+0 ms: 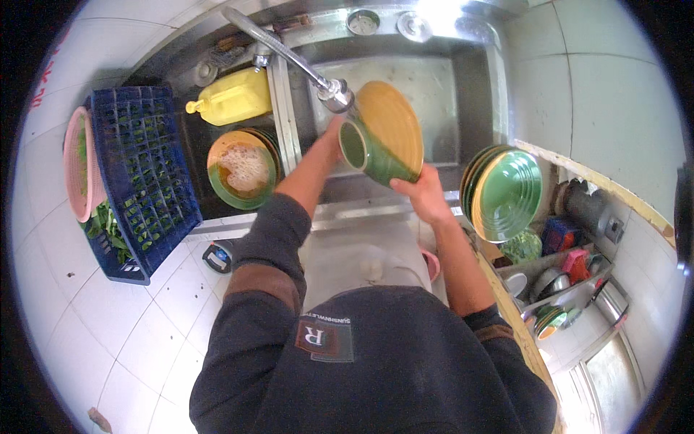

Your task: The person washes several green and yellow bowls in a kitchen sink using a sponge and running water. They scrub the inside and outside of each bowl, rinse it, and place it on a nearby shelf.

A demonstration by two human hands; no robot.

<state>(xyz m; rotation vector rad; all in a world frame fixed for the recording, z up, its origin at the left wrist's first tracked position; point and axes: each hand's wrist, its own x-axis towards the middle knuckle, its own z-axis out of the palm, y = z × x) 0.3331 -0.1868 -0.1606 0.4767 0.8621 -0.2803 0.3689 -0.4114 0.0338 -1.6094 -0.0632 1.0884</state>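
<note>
A yellow and green ceramic plate (391,125) is tilted under the faucet head (337,97), its footed underside facing left. My right hand (425,194) grips its lower rim, thumb on the green part. At the foot's left edge is my left hand (332,142), partly hidden behind the plate; its fingers do not show. Both hands are over the right basin of a steel sink (387,81). In the left basin, a plate with foam (241,169) lies on a stack beside a yellow plastic jug (236,97). Stacked green and yellow plates (507,195) stand right of the sink.
A blue plastic crate (146,179) with green leaves stands tilted at the left, beside a pink basket (78,163). Two drain strainers (415,26) sit on the sink's back ledge. Shelves with metal pots (552,282) and more dishes are at the lower right, past a worn wall edge.
</note>
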